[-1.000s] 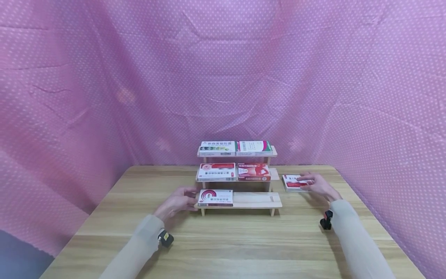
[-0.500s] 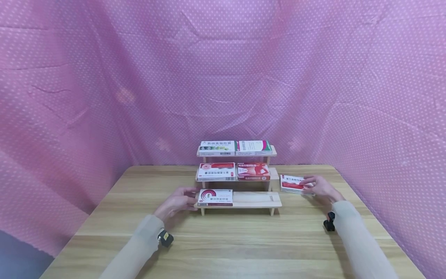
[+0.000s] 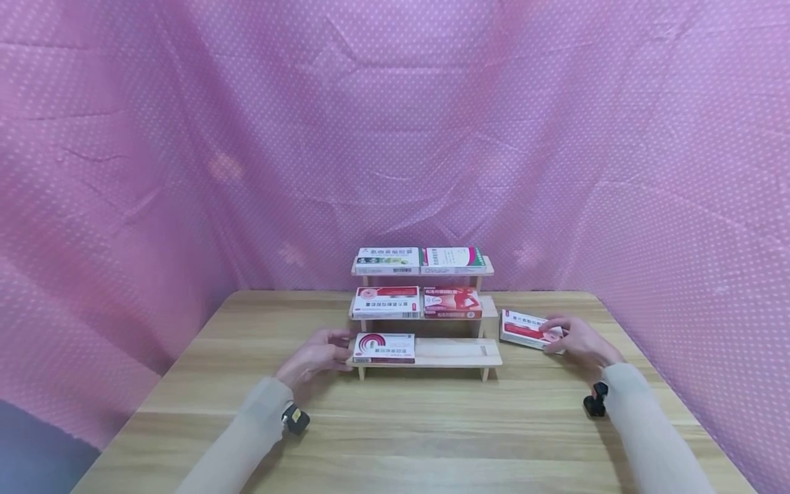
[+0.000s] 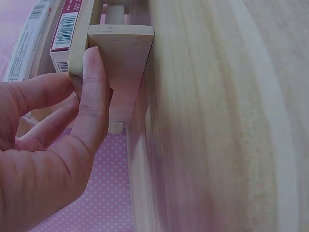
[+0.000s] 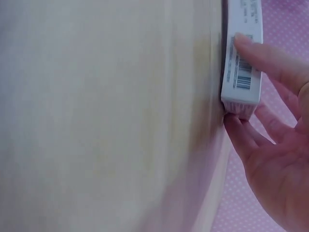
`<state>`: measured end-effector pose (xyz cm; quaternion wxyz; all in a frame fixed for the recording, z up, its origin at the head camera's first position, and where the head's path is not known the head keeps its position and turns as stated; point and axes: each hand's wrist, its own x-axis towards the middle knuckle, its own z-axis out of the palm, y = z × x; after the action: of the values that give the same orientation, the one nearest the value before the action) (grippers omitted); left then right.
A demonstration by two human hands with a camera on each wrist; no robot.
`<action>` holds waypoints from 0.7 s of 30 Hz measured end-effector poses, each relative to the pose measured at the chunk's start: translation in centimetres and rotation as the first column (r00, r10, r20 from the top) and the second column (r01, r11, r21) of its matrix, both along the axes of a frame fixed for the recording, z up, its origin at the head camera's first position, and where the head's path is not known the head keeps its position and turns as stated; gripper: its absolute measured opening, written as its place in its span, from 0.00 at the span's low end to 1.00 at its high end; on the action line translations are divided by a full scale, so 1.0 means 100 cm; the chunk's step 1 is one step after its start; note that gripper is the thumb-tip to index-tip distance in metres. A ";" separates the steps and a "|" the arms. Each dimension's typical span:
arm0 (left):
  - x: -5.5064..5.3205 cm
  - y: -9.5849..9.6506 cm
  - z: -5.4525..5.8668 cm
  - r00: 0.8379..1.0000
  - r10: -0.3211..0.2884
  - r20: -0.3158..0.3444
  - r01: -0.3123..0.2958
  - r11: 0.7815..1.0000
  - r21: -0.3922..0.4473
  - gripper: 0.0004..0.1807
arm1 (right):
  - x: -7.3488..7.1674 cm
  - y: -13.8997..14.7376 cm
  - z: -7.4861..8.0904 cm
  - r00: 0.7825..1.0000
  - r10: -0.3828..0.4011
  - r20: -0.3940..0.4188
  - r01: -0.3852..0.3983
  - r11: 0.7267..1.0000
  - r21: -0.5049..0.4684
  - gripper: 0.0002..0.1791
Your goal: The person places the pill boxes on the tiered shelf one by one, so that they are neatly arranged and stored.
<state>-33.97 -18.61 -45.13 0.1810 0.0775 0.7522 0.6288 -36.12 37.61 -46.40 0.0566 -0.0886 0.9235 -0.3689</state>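
Note:
My left hand (image 3: 317,358) grips the left end of the bottom shelf of a three-tier wooden stand (image 3: 457,351); in the left wrist view its thumb and fingers pinch the end of the shelf board. Over to the right of the stand, my right hand (image 3: 579,337) holds a white-and-red medicine box (image 3: 521,331) by its right end, the box lying at a slant. The right wrist view shows the thumb on the barcode side of this box (image 5: 244,63) and other fingers around its near end, close over the tabletop.
On the bottom shelf's left half lies a white medicine box (image 3: 384,348). A white-and-red box (image 3: 386,303) and a red box (image 3: 452,302) fill the middle shelf. The top shelf bears two more boxes, one with green fruit (image 3: 387,261), one green-edged (image 3: 452,259). A pink dotted curtain (image 3: 395,137) hangs behind.
The right hand has taken firmer hold of the white-and-red box and turned it so its right end swings nearer me, shifting slightly right. The left hand stays on the shelf end.

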 end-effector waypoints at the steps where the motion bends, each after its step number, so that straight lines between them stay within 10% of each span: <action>1: 0.000 0.000 0.000 1.000 -0.003 -0.001 0.003 1.000 0.002 0.34 | 0.002 0.001 0.001 1.000 -0.007 0.003 0.007 1.000 0.001 0.29; 21: -0.002 0.000 0.001 1.000 -0.002 0.004 0.002 1.000 -0.001 0.33 | 0.034 -0.001 0.022 0.998 0.067 -0.007 -0.068 0.990 -0.122 0.37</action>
<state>-34.13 -18.60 -45.07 0.1832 0.0771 0.7520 0.6285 -32.73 37.54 -44.24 0.0623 -0.1236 0.8957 -0.4226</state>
